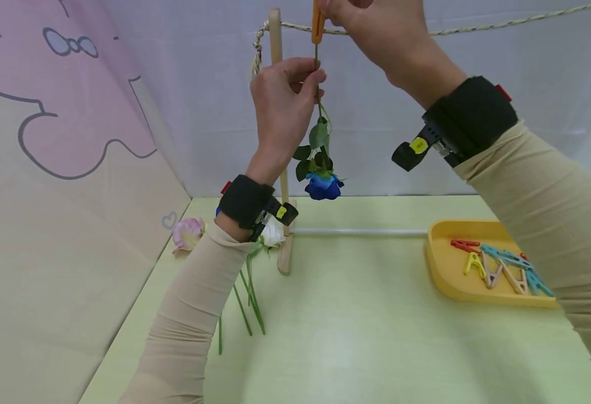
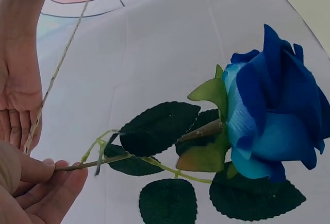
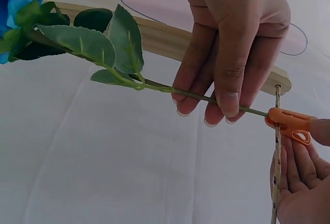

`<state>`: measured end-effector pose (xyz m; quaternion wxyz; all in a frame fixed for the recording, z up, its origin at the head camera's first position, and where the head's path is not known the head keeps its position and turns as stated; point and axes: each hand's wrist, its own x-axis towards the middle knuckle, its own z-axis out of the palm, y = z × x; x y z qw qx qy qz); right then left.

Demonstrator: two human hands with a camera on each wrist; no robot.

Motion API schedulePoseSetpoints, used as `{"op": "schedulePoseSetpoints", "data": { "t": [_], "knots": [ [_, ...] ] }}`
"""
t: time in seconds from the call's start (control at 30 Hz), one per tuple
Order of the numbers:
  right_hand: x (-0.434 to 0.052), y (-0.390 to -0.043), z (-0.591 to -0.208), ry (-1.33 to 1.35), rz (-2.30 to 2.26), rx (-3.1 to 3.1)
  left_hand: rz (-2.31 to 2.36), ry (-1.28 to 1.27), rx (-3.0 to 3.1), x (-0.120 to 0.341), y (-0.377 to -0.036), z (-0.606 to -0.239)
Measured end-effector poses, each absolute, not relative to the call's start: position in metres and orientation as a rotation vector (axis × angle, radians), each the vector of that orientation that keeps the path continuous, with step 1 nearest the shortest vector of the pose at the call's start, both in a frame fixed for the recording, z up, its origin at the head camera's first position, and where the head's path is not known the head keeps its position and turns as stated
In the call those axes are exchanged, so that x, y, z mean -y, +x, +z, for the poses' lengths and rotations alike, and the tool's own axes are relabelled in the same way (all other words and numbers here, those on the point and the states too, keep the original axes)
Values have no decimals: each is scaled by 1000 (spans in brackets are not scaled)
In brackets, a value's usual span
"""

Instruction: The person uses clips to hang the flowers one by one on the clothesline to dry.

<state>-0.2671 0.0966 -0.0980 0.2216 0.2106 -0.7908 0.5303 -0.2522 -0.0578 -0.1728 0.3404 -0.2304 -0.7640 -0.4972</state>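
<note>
An artificial blue rose (image 1: pixel 324 186) hangs head down on its green stem, leaves above the bloom. My left hand (image 1: pixel 287 104) pinches that stem between thumb and fingers, also plain in the left wrist view, where the rose (image 2: pixel 278 116) fills the right side. Above it, my right hand (image 1: pixel 388 39) holds an orange clothespin (image 1: pixel 318 25) by its handle end. In the right wrist view the clothespin (image 3: pixel 289 121) sits at the patterned rope (image 3: pixel 277 167), with the stem's end at its jaws. Whether it grips both firmly, I cannot tell.
A wooden post (image 1: pixel 276 42) carries the rope across the back. Several flowers lie at left, among them a pink one (image 1: pixel 188 233) and a white one (image 1: pixel 273 233), partly behind my left arm. A yellow tray (image 1: pixel 439 278) with several clothespins stands at right.
</note>
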Motion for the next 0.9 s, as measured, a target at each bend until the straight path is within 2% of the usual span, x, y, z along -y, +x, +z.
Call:
{"op": "schedulePoseSetpoints", "data": {
  "t": [0.37,0.6,0.9],
  "knots": [
    [-105,-264,-102,593,1467,2149,-1192,-603,2041,53,-250,-175],
    [-109,-259,-107,564,1393,2145,-1049,-566,2114,61,-231,-180],
    [-125,-237,-121,603,1126,2029,-905,-695,2079,101,-202,-220]
  ]
}}
